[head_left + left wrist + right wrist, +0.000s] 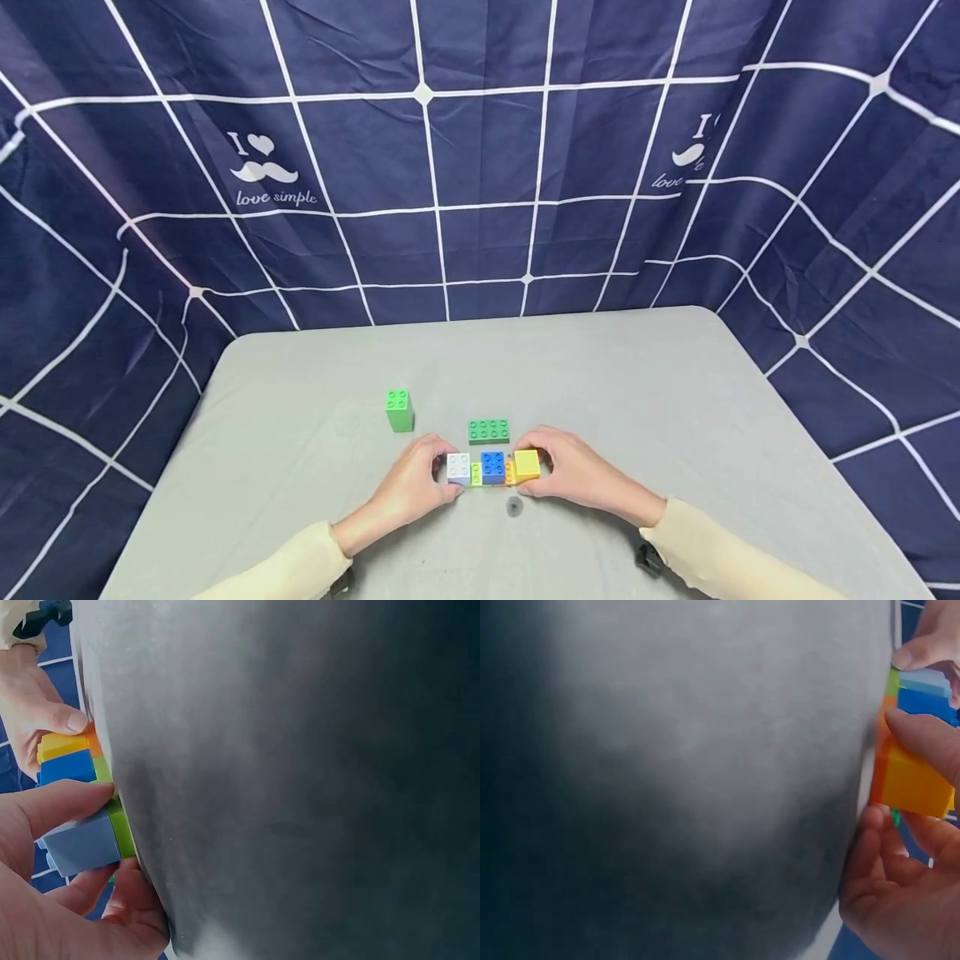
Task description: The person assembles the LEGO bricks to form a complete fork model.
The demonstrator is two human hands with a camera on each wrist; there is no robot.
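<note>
A low row of toy building bricks lies on the table between both hands. Its base is a lime green brick [476, 475] and an orange brick [509, 473], with a pale blue brick [84, 846], a dark blue brick [492, 469] and a yellow brick [527, 465] on top. My left hand [415, 477] pinches the pale blue end between thumb and fingers. At the yellow end, my right hand [572, 472] pinches the row in the same way. Just behind it sits a flat green brick [488, 431]. Further left, a taller light green brick [400, 412] stands upright.
The grey table [300, 417] has rounded far corners. A navy curtain [480, 150] with white grid lines hangs around its back and sides. A small dark round spot [513, 506] shows on the tabletop in front of the row.
</note>
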